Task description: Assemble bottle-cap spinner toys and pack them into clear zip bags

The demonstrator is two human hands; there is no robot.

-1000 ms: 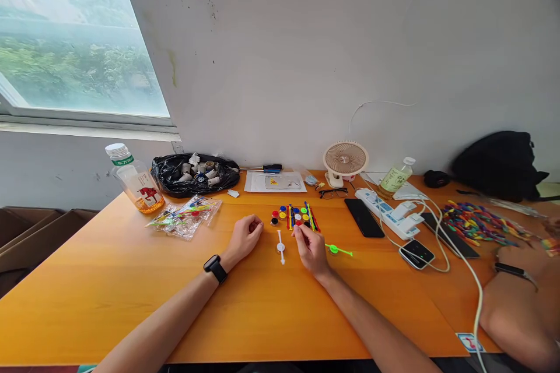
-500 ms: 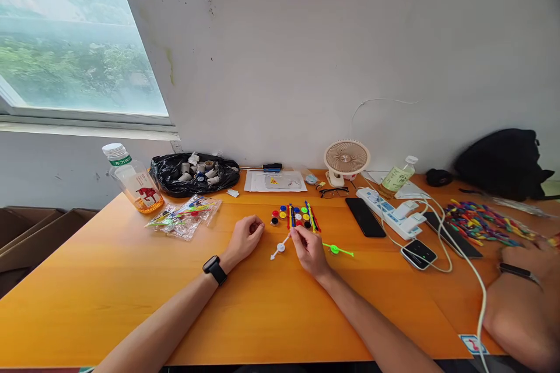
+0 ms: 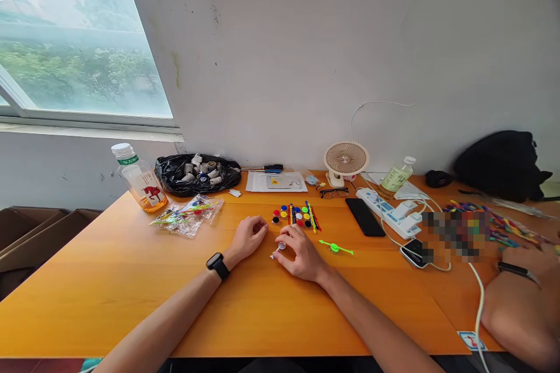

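Observation:
My left hand [image 3: 249, 236] rests on the wooden table with its fingers curled closed, and nothing shows in it. Over a small white arrow spinner with a round base [image 3: 282, 246], my right hand [image 3: 299, 252] has thumb and fingers apart, curved around the piece; the fingers hide part of the arrow. To the right of that hand lies a bright green arrow spinner [image 3: 335, 247]. Behind both hands are several coloured round discs [image 3: 284, 215], with a row of blue, red and yellow arrow strips [image 3: 293, 215] and another such bundle [image 3: 312, 215] among them.
Clear bags of coloured parts [image 3: 189, 215] lie at left by a bottle [image 3: 142, 180] and a black plastic bag [image 3: 175, 182]. A phone [image 3: 364, 217], a power strip [image 3: 389, 213] with cables and a fan [image 3: 346, 158] stand to the right. Another person's arm [image 3: 518, 303] rests at far right.
My right hand has let go of the white arrow's far end. It has moved slightly left and nearer, its fingers now spread around the spinner. My left hand stays put.

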